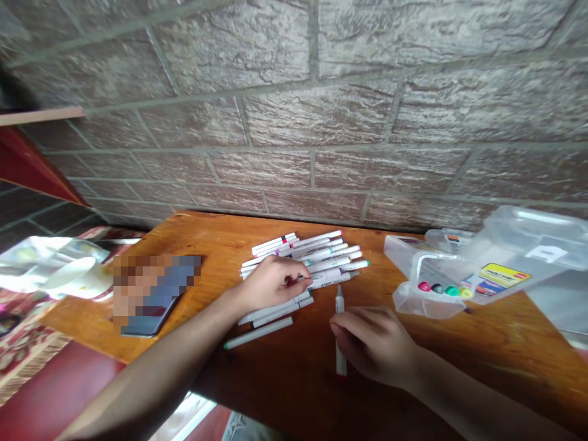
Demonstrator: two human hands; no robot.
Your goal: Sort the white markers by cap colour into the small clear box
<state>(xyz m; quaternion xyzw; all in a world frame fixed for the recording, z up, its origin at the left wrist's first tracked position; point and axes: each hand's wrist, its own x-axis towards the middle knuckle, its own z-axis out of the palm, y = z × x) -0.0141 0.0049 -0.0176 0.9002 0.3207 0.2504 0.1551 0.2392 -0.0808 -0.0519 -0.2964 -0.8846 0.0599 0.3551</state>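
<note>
Several white markers (333, 263) with coloured end caps lie in a loose pile on the wooden table. Over the near left part of this pile my left hand (275, 282) is closed, thumb and fingers curled together. Whatever is between those fingers, if anything, is hidden. My right hand (379, 343) grips a white marker (340, 358) by its middle, to the right of the pile. That marker's grey end points away from me and its red end towards me. A green-ended marker (260, 333) lies apart, closer to me, below my left hand.
A clear plastic case (498, 294) with a yellow label lies at the right, several coloured marker ends showing in it. On the left side of the table (220, 236) rests a phone (158, 306), partly pixelated. A stone-patterned wall (294, 165) borders the far edge.
</note>
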